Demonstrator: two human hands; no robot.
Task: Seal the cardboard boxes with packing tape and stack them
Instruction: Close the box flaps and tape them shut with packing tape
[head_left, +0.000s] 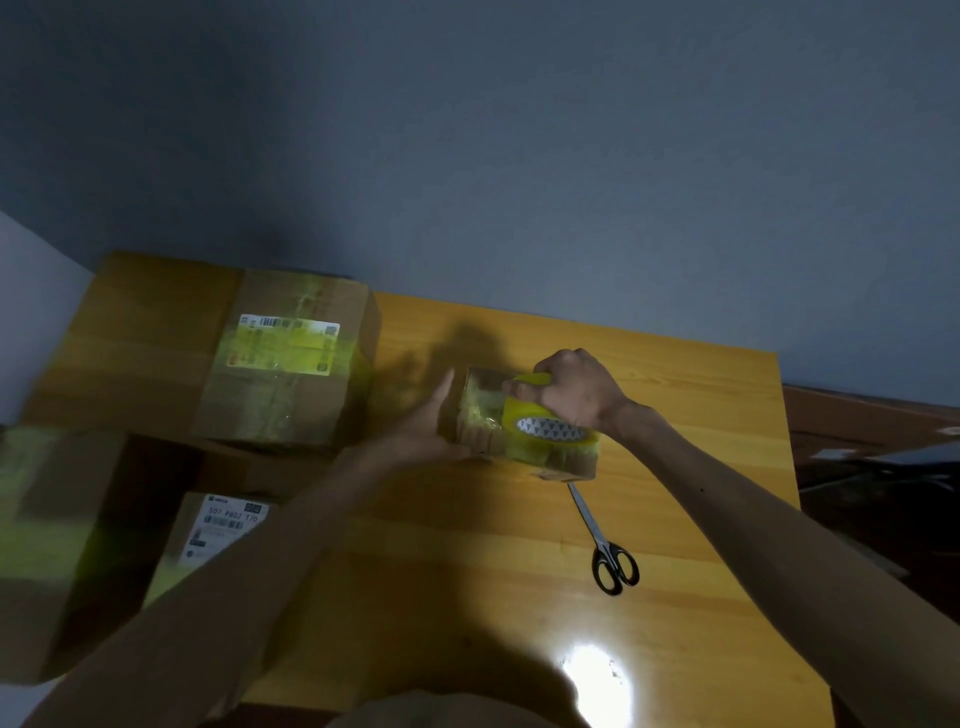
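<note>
Quantities in view:

- Cardboard boxes: four countable.
  - The small box (480, 413) sits between the fingers of both hands.
  - The large box (291, 405) stands left of the left fingers, apart from them.
  - The low box (208, 551) and the edge box (47, 545) lie farther left of those fingers and nearer the person.
  - A dark cardboard patch between these boxes cannot be resolved as a fifth.
- Shipping labels: two.
  - The upper label (283, 343) is on the large box.
  - The lower label (228, 525) is on the low box.
- Tape roll (550, 428): one, under the curled right fingers.
- Scissors (613, 561): one pair, nearer the person than the right fingers and clear of them.
- Hands: two, the left hand (426, 415) and the right hand (576, 389).
- Table (493, 571): one.
</note>
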